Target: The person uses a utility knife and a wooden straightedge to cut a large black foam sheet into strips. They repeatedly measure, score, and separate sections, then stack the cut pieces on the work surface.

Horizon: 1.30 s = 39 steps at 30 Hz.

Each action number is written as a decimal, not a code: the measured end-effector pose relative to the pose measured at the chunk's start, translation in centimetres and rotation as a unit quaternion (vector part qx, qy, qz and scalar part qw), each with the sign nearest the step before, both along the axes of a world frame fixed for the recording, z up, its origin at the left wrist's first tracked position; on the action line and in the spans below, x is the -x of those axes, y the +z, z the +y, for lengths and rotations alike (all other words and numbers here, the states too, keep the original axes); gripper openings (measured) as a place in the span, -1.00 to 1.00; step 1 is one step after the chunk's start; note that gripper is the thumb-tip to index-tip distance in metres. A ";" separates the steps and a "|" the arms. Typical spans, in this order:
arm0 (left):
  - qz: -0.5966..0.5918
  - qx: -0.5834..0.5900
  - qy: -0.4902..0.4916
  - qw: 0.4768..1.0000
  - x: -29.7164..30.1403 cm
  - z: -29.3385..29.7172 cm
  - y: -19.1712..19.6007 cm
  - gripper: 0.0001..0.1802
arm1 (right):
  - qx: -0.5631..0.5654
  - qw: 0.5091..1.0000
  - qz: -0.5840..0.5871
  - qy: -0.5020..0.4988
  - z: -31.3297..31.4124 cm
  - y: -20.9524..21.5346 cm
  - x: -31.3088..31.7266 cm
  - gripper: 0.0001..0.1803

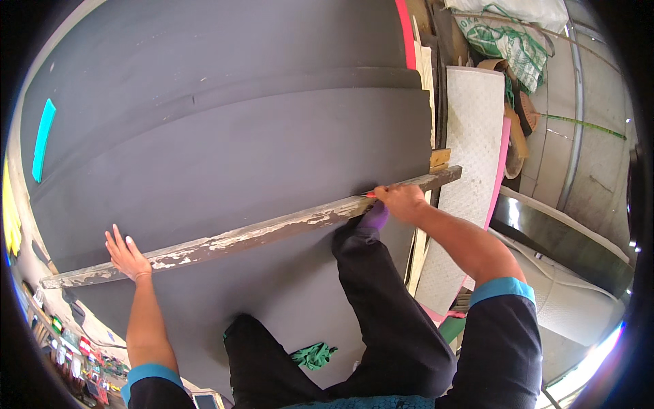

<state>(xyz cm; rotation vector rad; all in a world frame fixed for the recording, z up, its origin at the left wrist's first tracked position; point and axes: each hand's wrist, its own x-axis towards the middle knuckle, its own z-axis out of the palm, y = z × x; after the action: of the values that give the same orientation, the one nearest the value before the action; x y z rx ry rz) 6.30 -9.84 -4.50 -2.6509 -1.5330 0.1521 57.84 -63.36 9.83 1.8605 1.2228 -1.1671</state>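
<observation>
A large dark grey sheet [272, 150] lies beneath me, and a long wooden bar [266, 232] with worn, peeling paint crosses it at a slant. Near the bar's left end, my left hand [127, 257] presses down with its fingers spread. Towards the other end, my right hand [403, 202] is closed around a small tool with an orange-red tip [371, 195] at the bar's far edge. The rest of that tool is hidden in my fist. My foot in a purple sock [374, 217] is by the bar, just below my right hand.
A turquoise strip [43, 141] lies on the sheet's far left. Crumpled green cloth [314, 356] rests between my legs. Beside the sheet on the right are a pale textured panel [470, 150] and a green-and-white sack [507, 51]. Assorted small items [82, 358] crowd the lower left.
</observation>
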 end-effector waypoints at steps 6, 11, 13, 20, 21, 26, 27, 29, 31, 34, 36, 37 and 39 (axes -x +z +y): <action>-0.015 0.005 -0.012 1.000 0.5 0.5 0.2 -0.41 | 0.069 0.996 -0.048 -0.032 -7.0 0.1 -5.8 -0.70; -0.025 0.011 -0.022 0.999 1.1 1.2 -0.1 -0.41 | 0.080 0.993 -0.075 -0.035 -13.5 -0.6 -10.3 -0.74; -0.039 0.016 -0.036 0.998 0.9 1.4 0.0 -0.41 | 0.070 0.993 -0.095 -0.027 -15.8 -0.4 -11.9 -0.75; -0.023 0.007 -0.060 0.998 0.7 1.6 0.6 -0.41 | 0.130 0.972 -0.184 -0.065 -21.4 1.1 -16.0 -0.76; -0.021 0.007 -0.066 0.998 0.8 1.6 0.5 -0.41 | 0.135 0.964 -0.215 -0.085 -22.7 1.7 -16.9 -0.76; -0.039 0.020 -0.090 0.995 -0.8 0.2 2.3 -0.43 | 0.030 0.931 -0.346 -0.110 -22.5 4.0 -14.2 -0.75; -0.048 0.034 -0.079 0.995 -1.7 -0.1 2.8 -0.43 | -0.010 0.918 -0.362 -0.160 -20.9 3.4 -12.7 -0.76; -0.008 0.015 -0.047 0.999 -1.2 -0.2 1.8 -0.40 | -0.086 0.878 -0.394 -0.260 -16.7 2.7 -10.2 -0.76; 0.003 0.018 -0.019 1.000 -1.3 -0.4 1.1 -0.38 | -0.172 0.857 -0.391 -0.288 -12.4 0.8 -7.2 -0.78; -0.004 0.041 0.022 0.999 -2.2 -1.1 1.4 -0.33 | -0.261 0.839 -0.351 -0.324 -4.0 -2.0 -1.5 -0.86; -0.010 0.048 0.034 0.998 -2.9 -1.3 1.4 -0.32 | -0.307 0.828 -0.331 -0.331 2.5 -3.8 3.8 -0.89; -0.017 0.054 0.038 0.998 -3.3 -1.4 1.5 -0.32 | -0.318 0.831 -0.302 -0.342 6.2 -4.2 6.6 -0.90; -0.034 0.063 0.045 0.996 -3.4 -1.8 1.8 -0.30 | -0.359 0.830 -0.263 -0.335 12.1 -5.7 12.3 -0.88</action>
<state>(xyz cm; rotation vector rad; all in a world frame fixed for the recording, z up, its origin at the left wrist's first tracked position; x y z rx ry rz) 9.65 -11.68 -2.66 -2.7087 -1.7204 0.1708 45.50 -51.31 4.11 3.0814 0.7173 -0.3788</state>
